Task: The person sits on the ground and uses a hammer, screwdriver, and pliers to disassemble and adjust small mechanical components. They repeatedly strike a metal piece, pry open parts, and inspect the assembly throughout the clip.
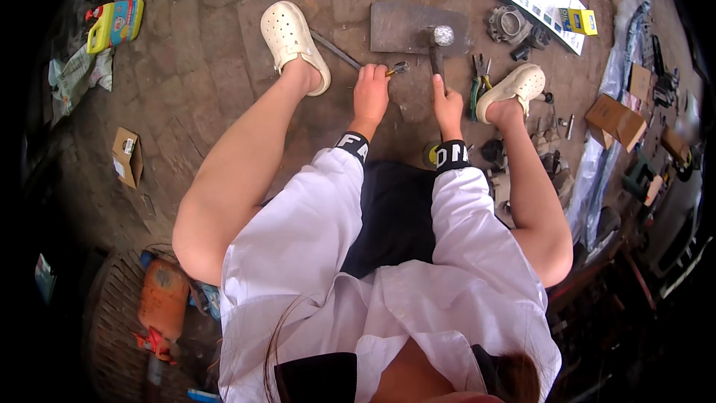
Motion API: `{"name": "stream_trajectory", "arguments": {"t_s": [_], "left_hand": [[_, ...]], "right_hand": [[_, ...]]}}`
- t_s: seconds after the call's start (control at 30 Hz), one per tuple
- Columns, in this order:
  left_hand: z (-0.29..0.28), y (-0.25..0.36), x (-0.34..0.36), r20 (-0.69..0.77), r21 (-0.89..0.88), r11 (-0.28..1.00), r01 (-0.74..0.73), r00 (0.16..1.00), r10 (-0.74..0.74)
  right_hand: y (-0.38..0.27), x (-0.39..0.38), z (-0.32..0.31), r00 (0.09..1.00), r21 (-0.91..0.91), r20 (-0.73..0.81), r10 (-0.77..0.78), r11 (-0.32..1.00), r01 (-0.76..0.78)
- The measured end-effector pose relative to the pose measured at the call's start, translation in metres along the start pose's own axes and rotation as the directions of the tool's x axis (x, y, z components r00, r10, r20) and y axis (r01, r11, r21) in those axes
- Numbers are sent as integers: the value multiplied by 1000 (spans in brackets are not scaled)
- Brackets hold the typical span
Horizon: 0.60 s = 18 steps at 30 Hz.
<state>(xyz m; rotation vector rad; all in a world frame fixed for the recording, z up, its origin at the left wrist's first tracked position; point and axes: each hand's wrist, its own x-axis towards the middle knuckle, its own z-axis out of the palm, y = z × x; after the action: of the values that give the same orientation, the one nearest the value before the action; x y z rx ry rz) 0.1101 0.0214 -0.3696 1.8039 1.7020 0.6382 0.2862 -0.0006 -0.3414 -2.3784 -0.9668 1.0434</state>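
My right hand (447,108) is closed around the handle of a hammer (437,60). The hammer's head sits over the near right part of a flat dark metal plate (395,27) on the brick floor. To the left, my left hand (370,97) is closed on a small yellow and dark piece (397,69) with a metallic end, whose kind I cannot make out. A long thin metal rod (335,50) runs from beside my left shoe to my left fingers; whether I hold it is unclear. Pliers with green handles (474,93) lie right of the hammer.
Metal machine parts (509,26) and a white printed box (541,0) with a yellow small box (578,21) lie far right. Cardboard boxes (615,119) stand at right. A yellow jug (115,25), a cardboard piece (127,157) and an orange cylinder (162,295) are at left.
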Motion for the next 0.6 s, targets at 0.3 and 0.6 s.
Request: {"name": "stream_trajectory", "arguments": {"t_s": [0.3, 0.6], "left_hand": [[5, 20, 101, -48, 26, 995, -95, 994, 97], [-44, -3, 82, -278, 14, 997, 82, 958, -75]], "right_hand": [[-19, -32, -27, 985, 331, -160, -62, 937, 112], [-141, -63, -103, 825, 445, -412, -386, 705, 552]]}}
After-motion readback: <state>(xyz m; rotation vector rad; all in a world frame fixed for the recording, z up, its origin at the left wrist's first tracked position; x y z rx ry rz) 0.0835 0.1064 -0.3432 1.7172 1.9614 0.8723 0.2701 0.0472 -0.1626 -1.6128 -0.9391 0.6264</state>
